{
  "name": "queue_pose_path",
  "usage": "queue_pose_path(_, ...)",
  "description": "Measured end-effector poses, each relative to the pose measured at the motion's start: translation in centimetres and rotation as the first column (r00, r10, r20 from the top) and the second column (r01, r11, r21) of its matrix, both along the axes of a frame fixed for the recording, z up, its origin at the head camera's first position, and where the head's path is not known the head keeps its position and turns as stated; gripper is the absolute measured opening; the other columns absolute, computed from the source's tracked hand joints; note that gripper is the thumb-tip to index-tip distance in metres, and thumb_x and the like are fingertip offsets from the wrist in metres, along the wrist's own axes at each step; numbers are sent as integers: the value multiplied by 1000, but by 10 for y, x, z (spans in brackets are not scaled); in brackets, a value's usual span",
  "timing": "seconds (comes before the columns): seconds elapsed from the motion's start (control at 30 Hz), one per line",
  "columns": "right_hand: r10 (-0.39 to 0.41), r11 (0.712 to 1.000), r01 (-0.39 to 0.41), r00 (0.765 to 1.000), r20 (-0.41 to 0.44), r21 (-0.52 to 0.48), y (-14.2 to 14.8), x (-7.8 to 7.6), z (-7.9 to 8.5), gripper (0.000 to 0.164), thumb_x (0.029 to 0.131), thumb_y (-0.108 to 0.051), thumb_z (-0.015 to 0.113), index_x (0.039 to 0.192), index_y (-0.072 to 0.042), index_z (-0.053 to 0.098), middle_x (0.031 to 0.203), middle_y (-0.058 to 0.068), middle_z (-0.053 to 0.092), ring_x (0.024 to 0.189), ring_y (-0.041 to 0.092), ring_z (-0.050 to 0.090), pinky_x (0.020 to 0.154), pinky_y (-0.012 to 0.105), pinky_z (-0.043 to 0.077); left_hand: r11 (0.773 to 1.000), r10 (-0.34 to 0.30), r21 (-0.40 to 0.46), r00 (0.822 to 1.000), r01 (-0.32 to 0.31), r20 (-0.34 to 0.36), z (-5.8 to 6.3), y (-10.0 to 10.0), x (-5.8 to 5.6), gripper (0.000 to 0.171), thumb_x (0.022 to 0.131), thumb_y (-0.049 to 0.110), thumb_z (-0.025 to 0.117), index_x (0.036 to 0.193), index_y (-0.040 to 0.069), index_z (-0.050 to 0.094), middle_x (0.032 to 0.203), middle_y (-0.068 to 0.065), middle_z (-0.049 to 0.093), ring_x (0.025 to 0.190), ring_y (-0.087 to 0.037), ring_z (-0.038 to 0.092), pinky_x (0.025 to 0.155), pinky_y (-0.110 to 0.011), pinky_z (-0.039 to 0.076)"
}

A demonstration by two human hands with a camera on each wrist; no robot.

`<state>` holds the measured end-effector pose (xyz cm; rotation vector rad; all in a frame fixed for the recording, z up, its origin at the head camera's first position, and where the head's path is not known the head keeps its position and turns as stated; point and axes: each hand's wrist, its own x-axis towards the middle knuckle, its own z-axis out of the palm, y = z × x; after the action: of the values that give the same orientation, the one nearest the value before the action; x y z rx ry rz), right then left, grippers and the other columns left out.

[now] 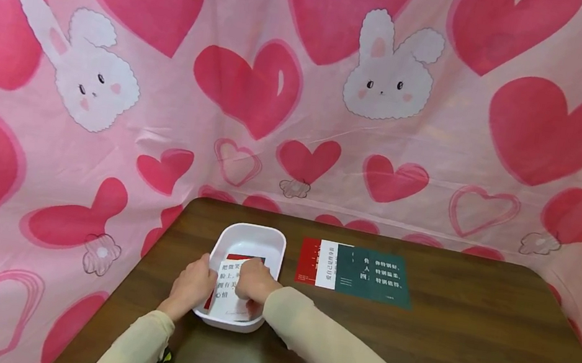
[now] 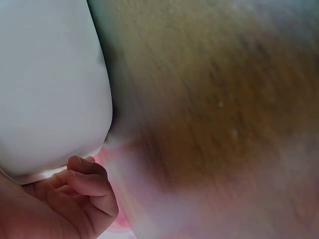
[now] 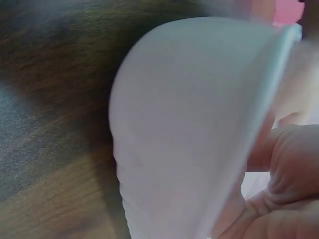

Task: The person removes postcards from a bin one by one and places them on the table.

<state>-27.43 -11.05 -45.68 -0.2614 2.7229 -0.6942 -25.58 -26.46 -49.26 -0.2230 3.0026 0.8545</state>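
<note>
A white plastic basin [image 1: 254, 236] stands on the table, toward its left side. Inside it lies a white card [image 1: 225, 303] printed with dark characters, overlapping a red card [image 1: 207, 302]. My left hand [image 1: 195, 283] holds the basin's left rim; its curled fingers [image 2: 92, 191] show just below the rim in the left wrist view. Over the basin's right rim reaches my right hand [image 1: 256, 282], bent at the fingers on the white card's right part, which it appears to pinch. The right fingertips are largely hidden in the head view.
Right of the basin, a red card [image 1: 306, 268], a white card [image 1: 327, 268] and dark green cards [image 1: 376, 291] overlap on the brown wooden table [image 1: 459, 338]. A pink cloth [image 1: 324, 111] with hearts and rabbits hangs behind and at the left. Something small and yellow-black shows by the left sleeve.
</note>
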Motion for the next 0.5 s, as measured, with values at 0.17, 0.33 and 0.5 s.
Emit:
queue_pose_path(0.17,-9,995,13,999,45,-100,4,-2,14,18,88,0,73,90,6,56,88,22,54,37,18,58,34,25,46,1000,7,-7,1000,-7,2,2,0,0,39,102,11,55,134,-11,51,98,-17,62,83,-32,61,76,-51,55)
queue_pose_path(0.33,-6,989,11,999,33,-147,5,-17,1,14,87,-2,71,85,2,58,77,18,57,36,19,57,35,28,48,1000,-10,-16,1000,10,-6,1,0,0,41,102,11,54,135,-13,50,100,-19,63,84,-33,62,76,-54,55)
queue_pose_path(0.5,13,988,-12,1000,8,-151,8,-31,-8,9,85,-4,68,81,-2,61,71,12,60,37,19,55,35,30,48,1000,-16,-22,999,15,-31,-1,0,0,37,100,10,55,129,-13,52,94,-18,62,78,-31,61,71,-51,55)
